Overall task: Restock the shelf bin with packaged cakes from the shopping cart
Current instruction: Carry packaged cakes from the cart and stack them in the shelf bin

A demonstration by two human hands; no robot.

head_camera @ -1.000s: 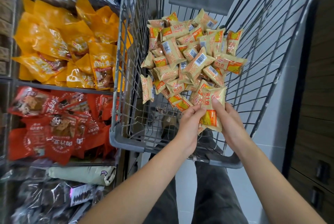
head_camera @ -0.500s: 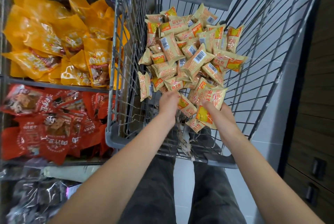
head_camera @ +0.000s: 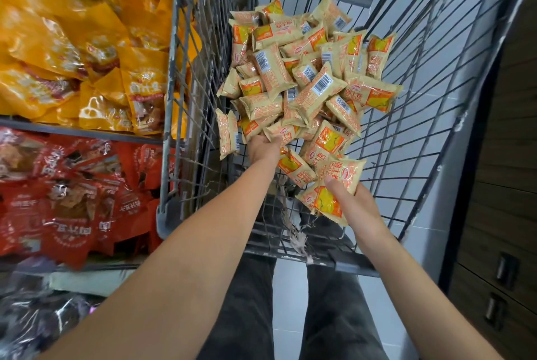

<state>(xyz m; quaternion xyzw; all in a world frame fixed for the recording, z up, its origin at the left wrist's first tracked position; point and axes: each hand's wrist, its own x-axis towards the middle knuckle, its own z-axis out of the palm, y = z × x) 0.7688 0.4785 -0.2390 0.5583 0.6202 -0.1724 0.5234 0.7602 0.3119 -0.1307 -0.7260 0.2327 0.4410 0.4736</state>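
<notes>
A heap of small beige-and-orange packaged cakes (head_camera: pixel 305 80) lies in the wire shopping cart (head_camera: pixel 421 115). My right hand (head_camera: pixel 353 202) grips a few of these cake packets (head_camera: pixel 337 185) near the cart's front, thumb on top. My left hand (head_camera: pixel 264 149) reaches into the near edge of the heap, its fingers curled around a packet (head_camera: pixel 280 134) and partly hidden under the pile.
Shelf bins stand left of the cart: yellow snack bags (head_camera: pixel 87 49) above, red snack bags (head_camera: pixel 66 194) below, dark packets (head_camera: pixel 35 322) at the bottom. A dark wooden cabinet (head_camera: pixel 505 185) stands on the right. My legs are below the cart's handle end.
My left hand has left the packets held by the right hand and pushed forward into the heap. My right hand has stayed low, holding its packets.
</notes>
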